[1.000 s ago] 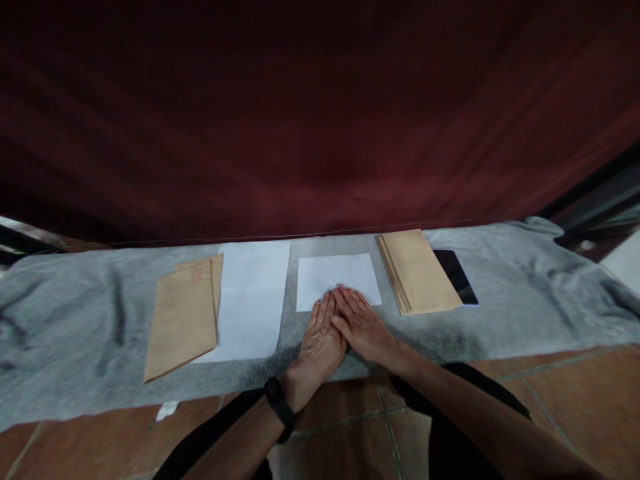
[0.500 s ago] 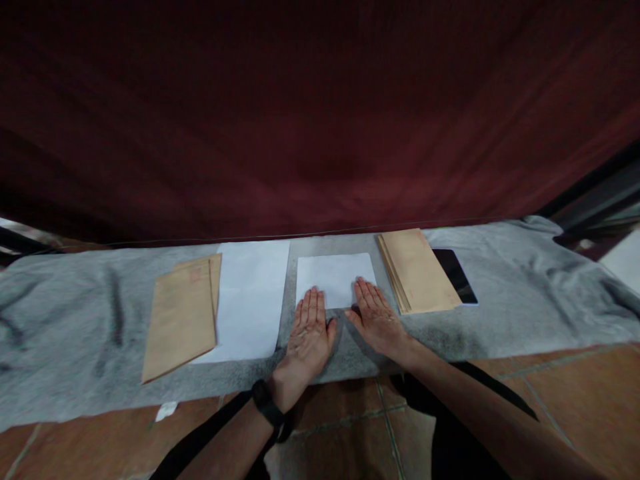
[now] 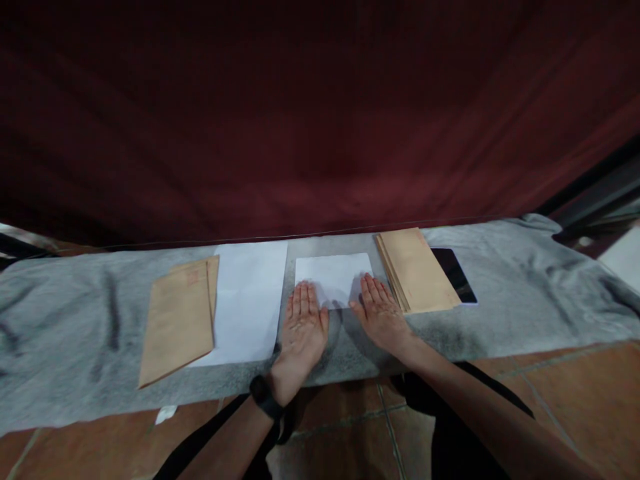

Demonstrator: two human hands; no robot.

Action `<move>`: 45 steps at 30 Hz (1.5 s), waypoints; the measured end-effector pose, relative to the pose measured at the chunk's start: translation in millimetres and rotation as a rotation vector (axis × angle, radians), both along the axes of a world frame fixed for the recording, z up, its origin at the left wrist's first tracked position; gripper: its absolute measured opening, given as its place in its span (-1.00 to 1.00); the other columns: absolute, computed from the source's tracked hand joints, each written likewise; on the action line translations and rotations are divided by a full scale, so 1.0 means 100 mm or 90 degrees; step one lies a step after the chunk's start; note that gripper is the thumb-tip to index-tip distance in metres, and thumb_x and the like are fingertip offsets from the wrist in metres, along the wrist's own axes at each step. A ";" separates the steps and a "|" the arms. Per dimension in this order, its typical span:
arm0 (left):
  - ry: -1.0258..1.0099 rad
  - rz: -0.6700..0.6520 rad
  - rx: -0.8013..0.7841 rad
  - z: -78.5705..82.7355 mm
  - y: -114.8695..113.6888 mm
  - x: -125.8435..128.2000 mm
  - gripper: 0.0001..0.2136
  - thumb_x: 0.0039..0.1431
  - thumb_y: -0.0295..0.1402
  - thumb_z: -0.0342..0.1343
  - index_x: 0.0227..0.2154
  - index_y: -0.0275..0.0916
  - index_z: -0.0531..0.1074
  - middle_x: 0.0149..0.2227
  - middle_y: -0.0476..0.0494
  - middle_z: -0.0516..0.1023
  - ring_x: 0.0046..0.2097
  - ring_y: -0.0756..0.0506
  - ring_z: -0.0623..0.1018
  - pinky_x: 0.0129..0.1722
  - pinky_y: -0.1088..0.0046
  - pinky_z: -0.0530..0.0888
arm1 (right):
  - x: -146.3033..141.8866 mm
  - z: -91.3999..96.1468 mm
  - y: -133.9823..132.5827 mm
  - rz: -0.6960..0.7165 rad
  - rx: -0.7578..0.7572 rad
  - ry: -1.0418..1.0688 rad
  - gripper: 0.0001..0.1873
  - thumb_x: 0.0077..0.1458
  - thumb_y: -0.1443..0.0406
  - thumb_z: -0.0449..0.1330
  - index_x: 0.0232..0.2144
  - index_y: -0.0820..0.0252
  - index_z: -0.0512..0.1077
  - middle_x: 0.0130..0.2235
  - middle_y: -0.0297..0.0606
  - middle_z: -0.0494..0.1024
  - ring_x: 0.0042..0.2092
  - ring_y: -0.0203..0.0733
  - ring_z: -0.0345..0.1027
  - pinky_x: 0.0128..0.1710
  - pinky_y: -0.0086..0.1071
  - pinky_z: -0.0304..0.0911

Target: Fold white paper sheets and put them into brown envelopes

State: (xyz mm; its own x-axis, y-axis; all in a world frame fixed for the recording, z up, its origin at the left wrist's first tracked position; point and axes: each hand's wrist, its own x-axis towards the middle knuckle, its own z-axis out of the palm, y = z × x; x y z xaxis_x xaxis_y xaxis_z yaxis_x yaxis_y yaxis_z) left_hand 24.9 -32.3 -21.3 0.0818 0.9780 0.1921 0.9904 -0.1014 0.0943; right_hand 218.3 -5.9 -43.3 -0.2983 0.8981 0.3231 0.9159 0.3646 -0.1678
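Observation:
A folded sheet of white paper [image 3: 334,275] lies flat on the grey cloth in front of me. My left hand [image 3: 303,325] is open over its near left corner, fingers stretched out and palm down. Over the near right corner rests my right hand [image 3: 383,315], also open, its fingertips at the paper's edge. Whether either palm presses on the sheet or hovers just above, I cannot tell. To the left is a larger stack of white paper [image 3: 247,300], partly covered by brown envelopes [image 3: 177,320]. Close to my right hand sits another pile of brown envelopes [image 3: 415,270].
A dark-screened phone or tablet [image 3: 454,275] sticks out from under the right envelopes. The grey cloth [image 3: 520,287] covers a long, low surface before a dark red curtain [image 3: 320,133]. A white scrap [image 3: 166,413] lies on the tiled floor [image 3: 345,427].
Both hands have moved slightly apart, the left one toward the left and the right one a little to the right. The folded paper looks unmoved on the cloth.

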 end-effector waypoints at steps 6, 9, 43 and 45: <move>-0.037 -0.143 0.002 -0.15 0.18 0.15 -0.44 0.33 -0.45 -0.26 0.37 -0.48 0.01 0.40 -0.42 0.12 0.44 -0.20 0.03 0.39 0.11 0.15 | -0.24 0.13 0.07 0.098 -0.085 0.031 -0.35 0.44 0.09 -0.24 0.37 0.39 0.09 0.40 -0.03 0.12 0.43 -0.05 -0.12 0.41 -0.08 -0.12; -0.056 -0.157 0.023 -0.24 0.26 0.17 -0.39 0.27 -0.48 -0.22 0.40 -0.40 -0.05 0.41 -0.38 0.11 0.44 -0.21 0.04 0.37 0.10 0.18 | -0.33 0.12 0.11 0.111 -0.129 0.048 -0.34 0.44 0.07 -0.28 0.37 0.38 0.09 0.40 -0.05 0.12 0.44 -0.10 -0.13 0.43 -0.09 -0.18; 0.031 0.060 -0.029 0.05 0.41 0.01 -0.45 0.36 -0.36 -0.20 0.29 -0.67 0.14 0.34 -0.59 0.18 0.40 -0.34 0.16 0.38 0.07 0.11 | -0.19 0.06 0.30 -0.083 -0.045 -0.011 -0.28 0.41 0.05 -0.12 0.32 0.59 0.14 0.34 0.23 0.16 0.39 0.18 0.01 0.34 0.03 -0.02; 0.012 0.015 -0.030 0.06 0.46 0.03 -0.45 0.37 -0.35 -0.23 0.30 -0.64 0.13 0.36 -0.55 0.17 0.41 -0.30 0.13 0.38 0.09 0.10 | -0.22 0.11 0.35 -0.050 -0.084 0.010 -0.30 0.42 0.06 -0.17 0.35 0.52 0.11 0.38 0.14 0.11 0.41 0.11 -0.06 0.36 0.00 -0.05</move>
